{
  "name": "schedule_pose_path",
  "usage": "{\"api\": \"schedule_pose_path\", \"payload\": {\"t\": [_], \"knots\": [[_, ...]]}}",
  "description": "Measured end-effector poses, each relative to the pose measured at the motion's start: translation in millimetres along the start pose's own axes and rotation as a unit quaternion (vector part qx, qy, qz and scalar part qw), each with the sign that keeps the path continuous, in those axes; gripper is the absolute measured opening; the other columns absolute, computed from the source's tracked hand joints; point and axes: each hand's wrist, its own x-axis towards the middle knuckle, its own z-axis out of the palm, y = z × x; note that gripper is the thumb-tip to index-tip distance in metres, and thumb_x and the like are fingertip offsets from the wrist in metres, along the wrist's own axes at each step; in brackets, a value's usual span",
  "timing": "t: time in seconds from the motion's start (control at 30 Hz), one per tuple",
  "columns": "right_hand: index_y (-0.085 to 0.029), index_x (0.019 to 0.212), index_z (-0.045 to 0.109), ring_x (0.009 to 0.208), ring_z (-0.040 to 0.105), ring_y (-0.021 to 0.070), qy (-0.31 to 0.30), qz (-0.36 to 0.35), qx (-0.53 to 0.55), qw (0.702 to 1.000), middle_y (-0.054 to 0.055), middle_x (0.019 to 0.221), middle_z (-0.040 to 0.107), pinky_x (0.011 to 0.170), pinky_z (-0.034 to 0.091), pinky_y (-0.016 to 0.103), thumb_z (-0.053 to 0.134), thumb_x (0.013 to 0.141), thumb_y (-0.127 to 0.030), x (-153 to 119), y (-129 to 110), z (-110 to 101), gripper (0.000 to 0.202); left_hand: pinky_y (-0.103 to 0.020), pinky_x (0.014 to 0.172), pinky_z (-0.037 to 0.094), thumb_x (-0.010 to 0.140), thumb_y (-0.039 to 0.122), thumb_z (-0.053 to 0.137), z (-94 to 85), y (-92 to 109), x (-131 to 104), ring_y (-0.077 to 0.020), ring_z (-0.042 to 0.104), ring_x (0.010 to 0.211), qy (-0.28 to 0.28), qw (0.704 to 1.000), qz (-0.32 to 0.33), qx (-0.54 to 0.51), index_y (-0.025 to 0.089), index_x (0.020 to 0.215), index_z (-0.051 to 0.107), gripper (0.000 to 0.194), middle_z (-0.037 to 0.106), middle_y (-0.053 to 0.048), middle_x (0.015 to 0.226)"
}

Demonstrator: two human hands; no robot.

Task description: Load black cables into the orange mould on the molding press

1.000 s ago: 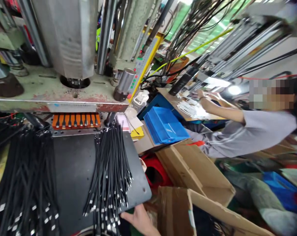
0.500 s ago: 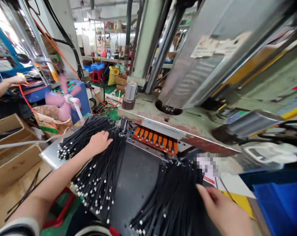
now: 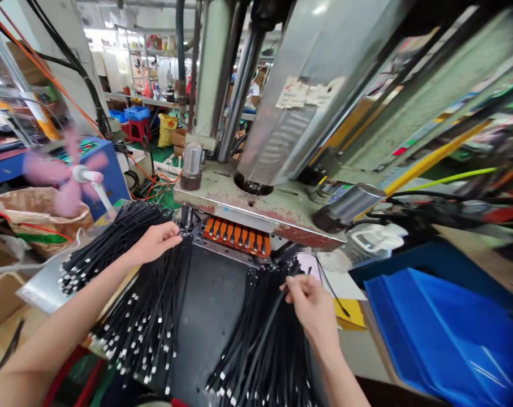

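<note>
My left hand [image 3: 156, 242] is over the top of the left bundle of black cables [image 3: 143, 316], its fingers pinched together near the cable ends; what they hold is too small to make out. My right hand [image 3: 309, 299] pinches a black cable [image 3: 270, 316] above the right bundle of black cables [image 3: 256, 362]. White-tipped ends of both bundles point toward me. Between and behind them, an orange strip [image 3: 238, 236] with several black connectors in a row lies in the opening of a green press [image 3: 260, 206].
A pink fan [image 3: 76, 169] spins at the left beside a paper sack [image 3: 44, 217] and a blue box. Cardboard boxes stand at lower left. A blue plastic tray [image 3: 443, 339] is at the right, near a clear container with a white handle [image 3: 379, 237].
The view has shifted right. My left hand has moved to the cable tops and its fingers have closed. My right hand has come in over the right bundle and taken hold of a cable.
</note>
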Motion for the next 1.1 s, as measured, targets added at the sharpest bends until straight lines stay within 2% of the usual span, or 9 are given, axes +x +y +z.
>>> {"api": "schedule_pose_path", "payload": {"t": [0.1,0.2,0.27,0.43,0.57,0.7,0.83,0.97,1.1], "knots": [[-0.021,0.091,0.054,0.049,0.056,0.0129,-0.029,-0.06,0.108,0.992,0.001,0.066,0.067,0.05,0.045,0.024,0.059,0.084,-0.045,-28,-55,3,0.026,-0.018,0.054,0.036,0.087,0.036,0.053,-3.7,65,-2,-0.0068,0.043,0.056,-0.037,0.988,0.059,-0.134,0.014,0.083,0.058,0.023,0.049,0.004,0.065],[-0.02,0.095,0.058,0.052,0.057,0.0115,-0.086,-0.145,0.125,0.978,0.0,0.067,0.066,0.052,0.046,0.023,0.055,0.089,-0.037,-48,-106,7,0.018,-0.017,0.053,0.039,0.087,0.032,0.054,-4.5,127,-3,-0.0064,0.047,0.057,-0.071,0.977,0.12,-0.164,0.013,0.084,0.064,0.021,0.054,0.003,0.066],[-0.02,0.091,0.059,0.051,0.055,0.0106,-0.089,-0.186,0.136,0.969,-0.001,0.067,0.065,0.052,0.046,0.023,0.055,0.091,-0.034,-54,-129,8,0.014,-0.016,0.051,0.041,0.088,0.031,0.055,-2.7,154,-1,-0.0064,0.05,0.056,-0.089,0.968,0.162,-0.167,0.013,0.085,0.066,0.021,0.057,0.001,0.069],[-0.019,0.081,0.056,0.049,0.05,0.0082,-0.058,-0.19,0.221,0.955,-0.002,0.063,0.062,0.047,0.041,0.021,0.059,0.089,-0.038,-51,-146,6,0.02,-0.015,0.046,0.049,0.087,0.036,0.058,6.7,181,9,-0.0063,0.057,0.049,-0.142,0.95,0.195,-0.201,0.013,0.076,0.066,0.027,0.056,0.0,0.069],[-0.019,0.076,0.053,0.046,0.045,0.0067,-0.059,-0.157,0.295,0.941,-0.005,0.058,0.056,0.044,0.036,0.018,0.064,0.085,-0.04,-42,-147,9,0.025,-0.017,0.043,0.052,0.078,0.04,0.069,15.0,183,20,-0.0084,0.059,0.047,-0.16,0.934,0.146,-0.285,0.012,0.074,0.067,0.029,0.057,0.001,0.064],[-0.02,0.079,0.052,0.05,0.046,0.008,-0.087,-0.153,0.285,0.942,-0.004,0.061,0.055,0.049,0.037,0.02,0.059,0.087,-0.042,-38,-146,20,0.025,-0.016,0.038,0.048,0.077,0.039,0.069,21.4,177,25,-0.0087,0.056,0.04,-0.123,0.945,0.104,-0.284,0.012,0.063,0.059,0.031,0.055,0.002,0.05],[-0.019,0.068,0.05,0.052,0.043,0.0076,-0.19,-0.189,0.113,0.957,-0.006,0.057,0.047,0.053,0.031,0.02,0.057,0.089,-0.032,-38,-129,40,0.025,-0.015,0.038,0.044,0.081,0.031,0.063,18.3,149,26,-0.0065,0.053,0.037,0.046,0.973,0.097,-0.206,0.014,0.063,0.059,0.025,0.058,0.003,0.051],[-0.018,0.061,0.05,0.055,0.046,0.0082,-0.334,-0.216,-0.065,0.915,-0.007,0.055,0.045,0.057,0.028,0.021,0.064,0.085,-0.031,-35,-93,66,0.031,-0.017,0.047,0.046,0.077,0.034,0.066,8.0,73,33,-0.0081,0.056,0.043,0.202,0.975,-0.02,-0.092,0.015,0.071,0.063,0.019,0.062,0.005,0.052],[-0.02,0.078,0.062,0.071,0.058,0.0149,-0.429,-0.197,-0.183,0.862,-0.003,0.071,0.062,0.062,0.032,0.023,0.067,0.082,-0.043,-31,-65,83,0.024,-0.022,0.048,0.045,0.07,0.037,0.066,1.1,-21,37,-0.0133,0.057,0.045,0.181,0.964,-0.185,-0.066,0.018,0.063,0.057,0.022,0.06,0.006,0.048]]}}
